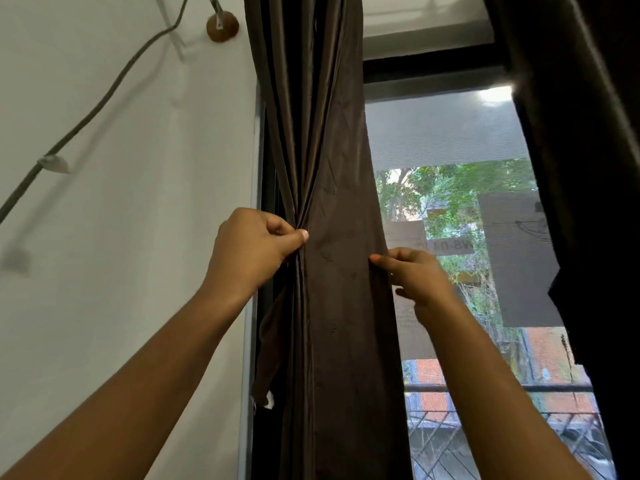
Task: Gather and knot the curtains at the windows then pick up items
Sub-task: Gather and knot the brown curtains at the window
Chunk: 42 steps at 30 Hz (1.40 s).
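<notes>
A dark brown curtain (pixel 332 174) hangs at the left side of the window (pixel 450 133). My left hand (pixel 252 247) pinches a bunch of gathered folds at the curtain's left part, thumb on top. My right hand (pixel 415 275) grips the curtain's right edge at about the same height, fingers curled behind the cloth. Between the two hands the fabric lies flat. A second dark curtain (pixel 588 168) hangs at the right side of the window.
A white wall (pixel 121 237) is on the left, with a grey cable (pixel 90 112) taped across it and a round brown fixture (pixel 222 27) near the top. Through the window screen, trees and buildings show, and a dark rail (pixel 485 388) runs outside.
</notes>
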{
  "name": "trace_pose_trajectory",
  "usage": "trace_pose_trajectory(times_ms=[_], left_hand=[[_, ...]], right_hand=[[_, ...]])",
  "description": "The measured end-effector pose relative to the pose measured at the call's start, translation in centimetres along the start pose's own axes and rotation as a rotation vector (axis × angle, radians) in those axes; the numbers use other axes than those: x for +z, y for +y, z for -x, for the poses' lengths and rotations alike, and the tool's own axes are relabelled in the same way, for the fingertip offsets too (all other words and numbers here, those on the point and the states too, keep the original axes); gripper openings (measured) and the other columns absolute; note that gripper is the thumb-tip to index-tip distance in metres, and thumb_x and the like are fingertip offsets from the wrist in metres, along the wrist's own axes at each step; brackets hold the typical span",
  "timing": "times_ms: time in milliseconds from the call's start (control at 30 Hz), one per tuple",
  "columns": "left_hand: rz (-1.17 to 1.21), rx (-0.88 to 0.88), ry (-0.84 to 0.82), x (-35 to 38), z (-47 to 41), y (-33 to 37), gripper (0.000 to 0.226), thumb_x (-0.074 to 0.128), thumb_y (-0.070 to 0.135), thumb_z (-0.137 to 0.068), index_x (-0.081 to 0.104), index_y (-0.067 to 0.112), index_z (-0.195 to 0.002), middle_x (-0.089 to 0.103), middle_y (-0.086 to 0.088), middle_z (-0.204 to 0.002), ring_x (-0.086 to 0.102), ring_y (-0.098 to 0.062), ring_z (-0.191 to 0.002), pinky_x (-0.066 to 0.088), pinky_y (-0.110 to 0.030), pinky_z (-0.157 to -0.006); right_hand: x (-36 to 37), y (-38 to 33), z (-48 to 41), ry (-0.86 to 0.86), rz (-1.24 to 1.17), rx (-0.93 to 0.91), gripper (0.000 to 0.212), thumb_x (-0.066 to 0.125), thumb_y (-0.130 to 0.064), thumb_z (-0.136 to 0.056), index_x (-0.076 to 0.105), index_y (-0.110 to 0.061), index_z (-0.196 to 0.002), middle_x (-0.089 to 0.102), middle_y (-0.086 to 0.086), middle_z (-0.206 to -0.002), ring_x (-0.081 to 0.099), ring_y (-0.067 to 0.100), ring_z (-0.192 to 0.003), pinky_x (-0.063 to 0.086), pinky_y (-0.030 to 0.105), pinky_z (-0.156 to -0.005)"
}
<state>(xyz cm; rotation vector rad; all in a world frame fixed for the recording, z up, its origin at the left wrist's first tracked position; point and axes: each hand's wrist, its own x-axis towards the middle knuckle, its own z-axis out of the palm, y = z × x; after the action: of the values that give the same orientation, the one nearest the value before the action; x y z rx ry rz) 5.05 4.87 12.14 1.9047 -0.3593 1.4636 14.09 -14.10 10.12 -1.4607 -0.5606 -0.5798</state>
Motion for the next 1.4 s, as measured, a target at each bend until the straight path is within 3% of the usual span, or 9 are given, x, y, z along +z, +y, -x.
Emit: trace_pose_trajectory(times_ms=[133, 367, 633, 833, 933, 1067, 1167, 1300, 1400], left_hand=[[-0.003, 0.003, -0.025, 0.1, -0.1, 0.2, 0.012, 0.074, 0.03, -0.081, 0.074, 0.021, -0.074, 0.071, 0.003, -0.072, 0.068, -0.011, -0.073, 0.056, -0.036, -0.085], [0.091, 0.006, -0.097, 0.0, -0.3, 1.4, 0.01, 0.072, 0.027, -0.082, 0.076, 0.019, -0.077, 0.073, 0.0, -0.072, 0.071, -0.01, -0.07, 0.057, -0.034, -0.082], [0.225, -0.067, -0.162, -0.6, 0.5, 2.1, 0.019, 0.066, 0.036, -0.085, 0.073, 0.022, -0.075, 0.074, 0.005, -0.069, 0.071, -0.004, -0.067, 0.053, -0.011, -0.057], [0.109, -0.034, -0.162, -0.4, 0.1, 1.7, 0.016, 0.074, 0.032, -0.078, 0.076, 0.017, -0.08, 0.074, 0.0, -0.076, 0.071, -0.01, -0.074, 0.059, -0.032, -0.079], [0.059, -0.021, -0.1, 0.0, -0.1, 1.5, 0.016, 0.079, 0.032, -0.075, 0.076, 0.016, -0.077, 0.073, 0.0, -0.073, 0.071, -0.015, -0.076, 0.057, -0.042, -0.084], [-0.056, 0.019, -0.017, 0.5, 0.2, 1.6, 0.016, 0.079, 0.034, -0.074, 0.072, 0.021, -0.073, 0.07, 0.005, -0.074, 0.066, -0.009, -0.074, 0.055, -0.031, -0.081], [-0.104, 0.031, 0.011, 0.5, 0.3, 1.5, 0.017, 0.079, 0.035, -0.075, 0.068, 0.023, -0.071, 0.065, 0.009, -0.071, 0.063, -0.005, -0.072, 0.048, -0.024, -0.073], [-0.171, 0.061, 0.061, 0.5, 0.5, 1.1, 0.018, 0.078, 0.035, -0.076, 0.066, 0.021, -0.072, 0.062, 0.007, -0.067, 0.063, -0.01, -0.07, 0.046, -0.024, -0.073], [-0.21, 0.1, 0.074, 0.8, 0.6, 1.3, 0.019, 0.078, 0.033, -0.077, 0.068, 0.019, -0.068, 0.067, 0.001, -0.066, 0.064, -0.015, -0.069, 0.053, -0.031, -0.074]], right_hand=[[-0.7, -0.8, 2.4, 0.196, 0.167, -0.23, 0.006, 0.073, -0.018, -0.077, 0.067, -0.019, -0.077, 0.07, -0.001, -0.073, 0.067, 0.017, -0.07, 0.055, 0.039, -0.07], [4.1, -3.5, 8.6, 0.181, 0.556, -0.682, 0.035, 0.056, -0.014, -0.088, 0.06, -0.025, -0.121, 0.063, -0.004, -0.099, 0.061, 0.016, -0.085, 0.048, 0.03, -0.073], [6.5, -2.0, 8.6, 0.223, 0.623, -0.8, 0.048, 0.042, -0.009, -0.095, 0.043, -0.025, -0.14, 0.052, 0.0, -0.106, 0.046, 0.014, -0.079, 0.031, 0.023, -0.064], [5.5, -1.8, 7.8, 0.034, 0.556, -0.782, 0.031, 0.05, -0.021, -0.094, 0.061, -0.027, -0.123, 0.055, -0.004, -0.097, 0.054, 0.012, -0.083, 0.036, 0.021, -0.062], [3.7, -1.7, 6.5, 0.031, 0.266, -0.594, 0.029, 0.053, -0.046, -0.09, 0.069, -0.026, -0.075, 0.056, -0.009, -0.069, 0.053, 0.004, -0.064, 0.038, 0.025, -0.058], [1.9, -1.0, 2.7, 0.1, 0.108, -0.126, 0.04, 0.06, -0.042, -0.088, 0.06, -0.019, -0.12, 0.064, 0.001, -0.116, 0.059, 0.017, -0.103, 0.047, 0.035, -0.089], [0.9, -0.6, 1.4, -0.163, -0.048, 0.187, 0.031, 0.066, -0.033, -0.085, 0.061, -0.01, -0.106, 0.064, 0.007, -0.109, 0.06, 0.023, -0.097, 0.049, 0.036, -0.079], [-0.5, -0.9, 2.2, -0.04, -0.03, 0.008, 0.022, 0.067, -0.017, -0.084, 0.058, -0.012, -0.065, 0.06, 0.001, -0.059, 0.057, 0.016, -0.06, 0.046, 0.03, -0.061], [-1.1, -2.3, 4.6, 0.222, 0.342, -0.235, 0.018, 0.069, -0.027, -0.082, 0.063, -0.017, -0.068, 0.062, -0.001, -0.06, 0.06, 0.019, -0.062, 0.047, 0.032, -0.063]])
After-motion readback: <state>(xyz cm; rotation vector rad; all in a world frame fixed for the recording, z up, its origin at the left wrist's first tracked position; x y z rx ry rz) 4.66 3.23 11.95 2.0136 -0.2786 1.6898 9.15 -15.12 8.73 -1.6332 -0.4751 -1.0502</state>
